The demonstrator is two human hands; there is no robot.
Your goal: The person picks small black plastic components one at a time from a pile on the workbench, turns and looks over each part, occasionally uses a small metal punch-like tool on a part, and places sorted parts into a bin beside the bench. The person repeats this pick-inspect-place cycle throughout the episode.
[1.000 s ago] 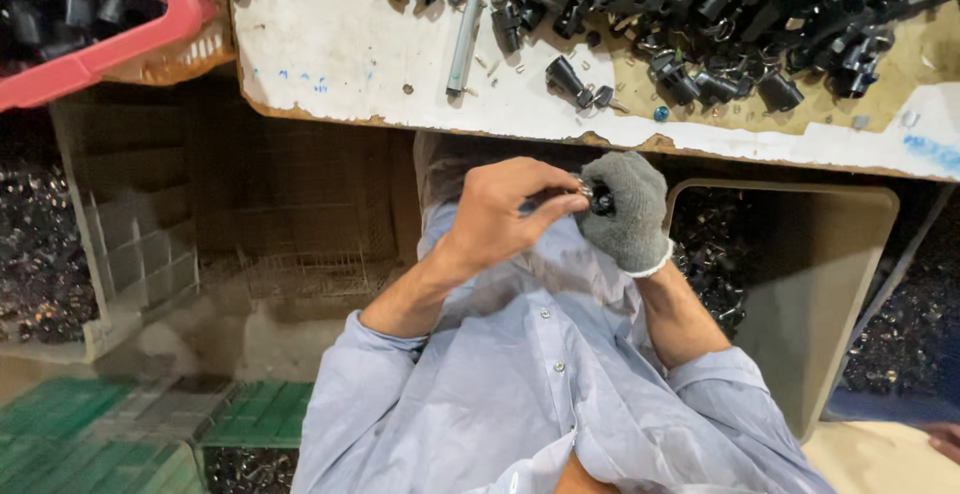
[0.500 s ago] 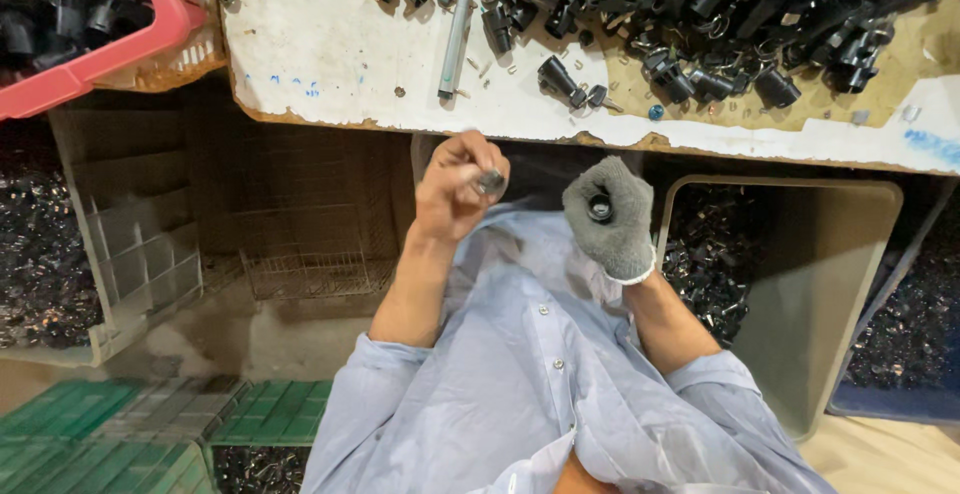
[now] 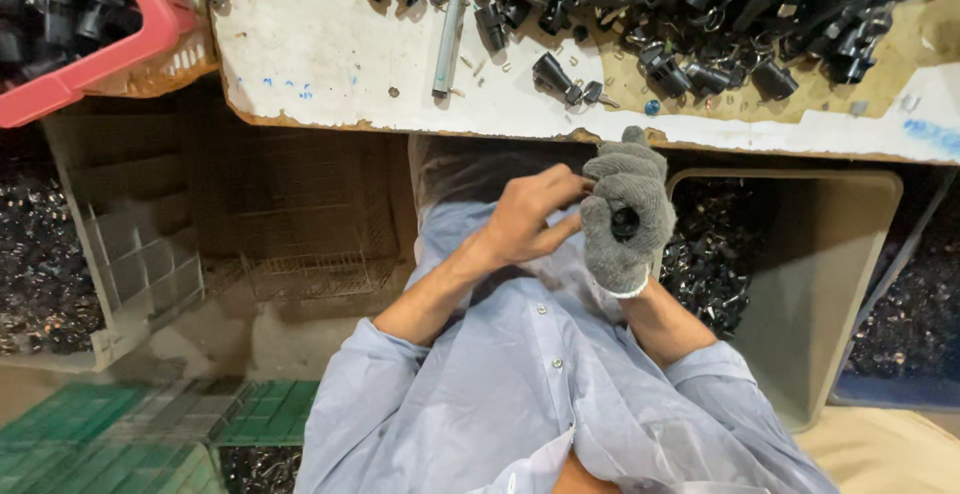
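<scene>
My right hand (image 3: 628, 244), in a grey knit glove, is closed around a small black cylindrical part (image 3: 625, 222), whose round end faces the camera. My bare left hand (image 3: 525, 219) is right beside it. Its fingers are pinched together against the upper left edge of the glove. The fingertips are hidden behind the glove, so I cannot see what they hold. Both hands hover in front of my chest, just below the edge of the worn white worktable (image 3: 330, 54).
A heap of black parts (image 3: 700, 14) and a grey pen-like tool (image 3: 450, 29) lie on the table. A red basket (image 3: 150, 24) sits at its left end. Below are a beige bin (image 3: 830, 284) holding black parts, a grey crate (image 3: 130, 254) and green crates (image 3: 120, 434).
Half a second ago my left hand was raised apart, pinching a small metal piece. It has come back down against the gloved right hand. The right hand has barely moved.
</scene>
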